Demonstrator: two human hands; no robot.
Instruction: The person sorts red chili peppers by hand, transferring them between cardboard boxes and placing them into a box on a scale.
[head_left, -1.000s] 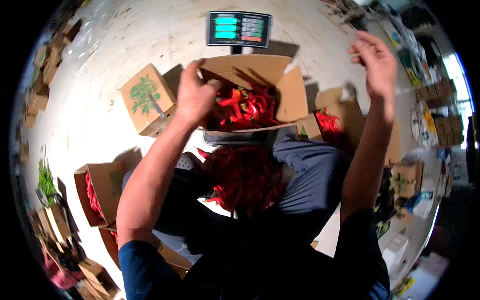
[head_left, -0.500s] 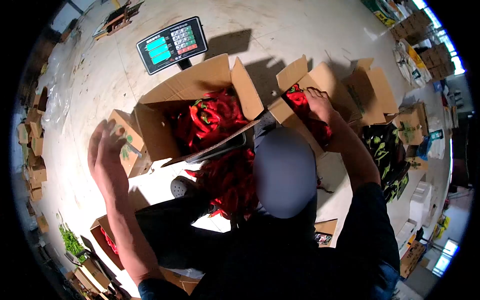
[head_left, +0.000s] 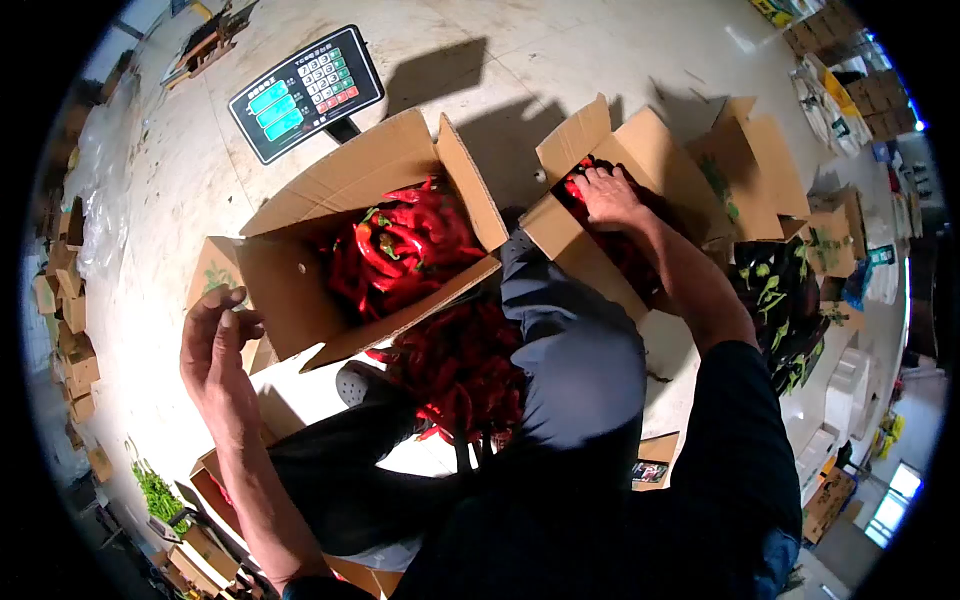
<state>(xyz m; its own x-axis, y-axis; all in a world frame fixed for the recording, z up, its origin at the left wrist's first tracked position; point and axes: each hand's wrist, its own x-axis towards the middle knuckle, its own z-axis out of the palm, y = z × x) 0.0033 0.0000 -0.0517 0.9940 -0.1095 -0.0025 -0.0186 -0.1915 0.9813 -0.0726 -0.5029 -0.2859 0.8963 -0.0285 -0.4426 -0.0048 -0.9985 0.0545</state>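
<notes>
My left hand (head_left: 218, 345) hovers beside the left flap of the large cardboard box (head_left: 285, 285), fingers loosely bent and apart, with nothing visible in them. Inside that box lies a heap of glossy red peppers (head_left: 410, 240), a few with green stems. My right hand (head_left: 610, 200) reaches into a smaller cardboard box (head_left: 562, 232) on the right. Its fingers rest spread over the red peppers (head_left: 625, 258) there; the undersides of the fingertips are hidden. Between my legs is a pile of more red peppers (head_left: 465, 375).
A scale display (head_left: 308, 92) stands behind the large box. At right are another open carton (head_left: 755, 185) and dark eggplants (head_left: 775, 300). A phone (head_left: 650, 471) lies near my right thigh. Green vegetables (head_left: 158, 495) sit at lower left.
My left hand has moved slightly down, its fingers now more bent. My right hand stays on the peppers in the smaller box. The view has shifted a little, and the boxes and scale display appear further left.
</notes>
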